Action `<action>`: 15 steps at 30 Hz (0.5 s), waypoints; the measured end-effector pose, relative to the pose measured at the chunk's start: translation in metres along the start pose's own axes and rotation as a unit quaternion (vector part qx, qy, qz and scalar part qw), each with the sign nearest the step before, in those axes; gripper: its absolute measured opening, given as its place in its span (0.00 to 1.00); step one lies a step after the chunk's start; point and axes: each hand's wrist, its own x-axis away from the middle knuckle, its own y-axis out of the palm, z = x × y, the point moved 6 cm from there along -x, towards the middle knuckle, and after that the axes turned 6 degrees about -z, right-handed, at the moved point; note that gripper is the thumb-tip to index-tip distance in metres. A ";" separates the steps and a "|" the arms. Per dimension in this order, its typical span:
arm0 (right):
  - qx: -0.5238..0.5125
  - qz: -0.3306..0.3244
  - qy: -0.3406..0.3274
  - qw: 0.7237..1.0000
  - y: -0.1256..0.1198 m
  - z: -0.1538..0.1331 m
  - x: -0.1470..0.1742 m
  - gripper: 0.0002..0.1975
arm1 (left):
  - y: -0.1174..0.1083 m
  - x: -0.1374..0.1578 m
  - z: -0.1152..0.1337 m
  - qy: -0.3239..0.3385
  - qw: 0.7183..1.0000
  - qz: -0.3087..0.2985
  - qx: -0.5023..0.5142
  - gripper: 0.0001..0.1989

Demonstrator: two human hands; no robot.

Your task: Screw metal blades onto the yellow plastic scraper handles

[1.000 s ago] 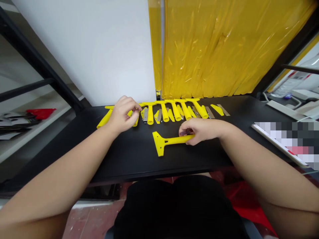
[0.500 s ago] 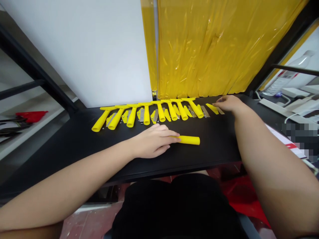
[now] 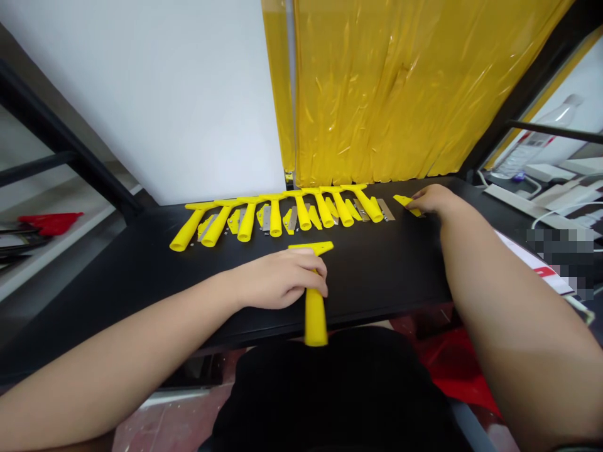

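Note:
My left hand is wrapped round a yellow plastic scraper handle; its T-shaped head points to the back and its hollow end towards me, over the table's front edge. At the right end of the row, my right hand pinches a small yellow plastic plate; the fingertips partly hide it. More yellow scraper handles lie side by side along the back of the black table. Between them lie small yellow plates, metal blades and tiny screws.
A white panel and a yellow plastic sheet stand behind the black table. Black metal frame bars rise at the sides. On the right are a plastic bottle, white cables and papers.
The handle under my left hand has turned from lying sideways to pointing at me, and the fingers have closed round it. My right hand has closed on the yellow plate and shifted it slightly.

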 end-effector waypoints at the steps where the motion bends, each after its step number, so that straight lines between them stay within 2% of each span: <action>1: -0.005 -0.006 -0.003 1.000 0.000 0.001 0.001 0.21 | -0.002 0.002 -0.004 -0.006 1.000 0.003 0.010 0.22; 7: -0.017 -0.011 -0.009 1.000 0.002 0.006 0.001 0.18 | -0.016 0.015 -0.026 -0.032 0.997 0.030 0.058 0.19; 15: -0.012 0.013 -0.015 1.000 0.003 0.003 0.000 0.17 | -0.022 0.019 -0.031 -0.040 0.996 0.069 0.043 0.18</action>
